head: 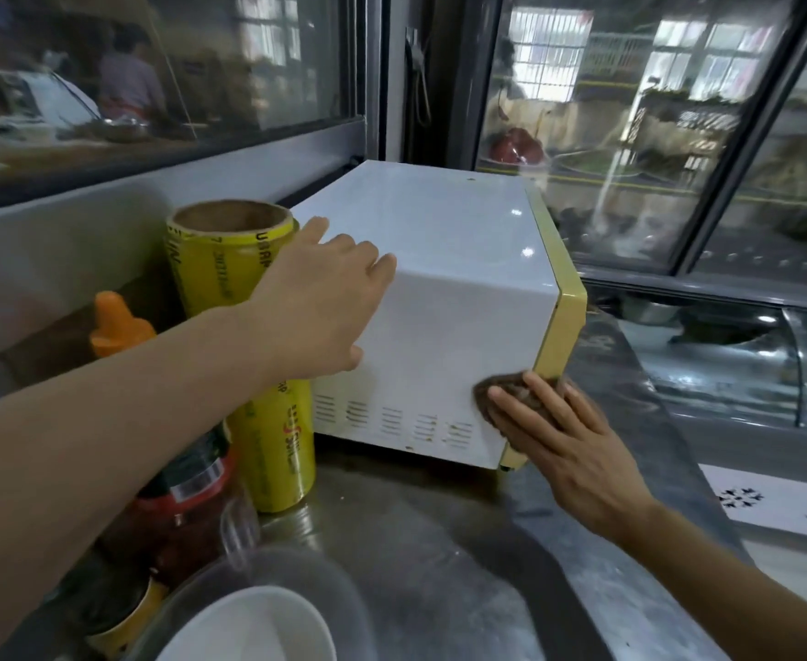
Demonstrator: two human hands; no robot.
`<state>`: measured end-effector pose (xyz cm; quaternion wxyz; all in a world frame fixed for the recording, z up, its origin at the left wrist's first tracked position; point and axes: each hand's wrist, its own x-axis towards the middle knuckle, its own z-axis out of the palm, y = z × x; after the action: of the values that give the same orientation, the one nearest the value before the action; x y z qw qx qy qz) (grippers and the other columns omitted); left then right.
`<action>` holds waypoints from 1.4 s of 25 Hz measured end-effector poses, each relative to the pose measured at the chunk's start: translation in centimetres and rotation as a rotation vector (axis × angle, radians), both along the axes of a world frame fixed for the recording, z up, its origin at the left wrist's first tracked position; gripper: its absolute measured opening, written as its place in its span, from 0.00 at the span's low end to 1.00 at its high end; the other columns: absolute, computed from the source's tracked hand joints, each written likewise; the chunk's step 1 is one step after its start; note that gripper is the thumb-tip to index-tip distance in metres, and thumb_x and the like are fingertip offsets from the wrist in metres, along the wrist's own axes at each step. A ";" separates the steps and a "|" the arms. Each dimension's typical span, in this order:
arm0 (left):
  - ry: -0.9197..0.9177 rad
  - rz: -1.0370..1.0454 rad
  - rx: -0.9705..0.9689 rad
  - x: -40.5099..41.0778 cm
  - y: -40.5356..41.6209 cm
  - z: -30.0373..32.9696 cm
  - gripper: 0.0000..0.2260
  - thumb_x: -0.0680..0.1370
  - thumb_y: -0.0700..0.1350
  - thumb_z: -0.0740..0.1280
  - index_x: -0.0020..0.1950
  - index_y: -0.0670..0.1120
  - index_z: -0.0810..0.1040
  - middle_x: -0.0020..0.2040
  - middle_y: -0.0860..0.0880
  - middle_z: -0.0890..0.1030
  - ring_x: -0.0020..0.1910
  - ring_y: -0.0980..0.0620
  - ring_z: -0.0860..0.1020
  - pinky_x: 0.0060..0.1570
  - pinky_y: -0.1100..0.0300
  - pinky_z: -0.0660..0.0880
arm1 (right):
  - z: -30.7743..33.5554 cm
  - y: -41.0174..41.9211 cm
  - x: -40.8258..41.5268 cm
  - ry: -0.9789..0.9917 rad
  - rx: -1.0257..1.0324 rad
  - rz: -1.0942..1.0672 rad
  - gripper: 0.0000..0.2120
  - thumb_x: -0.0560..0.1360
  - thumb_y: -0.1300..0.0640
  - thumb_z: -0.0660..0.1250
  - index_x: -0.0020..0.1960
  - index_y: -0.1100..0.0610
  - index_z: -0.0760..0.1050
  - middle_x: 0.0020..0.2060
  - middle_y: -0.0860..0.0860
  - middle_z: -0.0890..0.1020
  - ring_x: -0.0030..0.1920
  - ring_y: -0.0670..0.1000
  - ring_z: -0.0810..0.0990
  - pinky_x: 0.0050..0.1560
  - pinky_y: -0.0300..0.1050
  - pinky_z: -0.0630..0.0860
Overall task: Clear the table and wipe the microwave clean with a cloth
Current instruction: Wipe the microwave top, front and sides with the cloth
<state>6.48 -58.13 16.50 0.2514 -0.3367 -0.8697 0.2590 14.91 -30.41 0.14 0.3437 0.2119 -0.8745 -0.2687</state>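
Bottles (122,326): crowded at the bench's left edge, beside a bowl (249,627).
Roll (244,355): upright, just left of the microwave.
Left hand (318,302): fingers straight, flat on the microwave's top corner.
Microwave (458,288): white, on the bench, close under the window.
Right hand (563,441): fingers straight, pressing a brown cloth (511,388) against its lower side.
Bench (439,565): steel, bare stretch in front.

Food-shop kitchen: steel counter (439,541), display fridge (630,136).

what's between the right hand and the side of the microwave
A brown cloth, pressed flat under the right hand against the lower corner of the microwave side panel, as the head view shows.
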 end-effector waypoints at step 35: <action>0.021 0.204 -0.122 -0.6 -1.4 2.5 0.29 0.72 0.65 0.63 0.67 0.51 0.65 0.59 0.47 0.77 0.65 0.45 0.68 0.70 0.43 0.52 | -5.8 -8.6 -6.2 -0.303 0.063 0.135 0.30 0.71 0.56 0.49 0.74 0.55 0.60 0.74 0.49 0.63 0.74 0.55 0.60 0.72 0.53 0.46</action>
<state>5.89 -59.49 19.03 0.2120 -0.2586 -0.8792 0.3395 8.72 -39.06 -5.62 0.2184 0.3188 -0.8912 -0.2375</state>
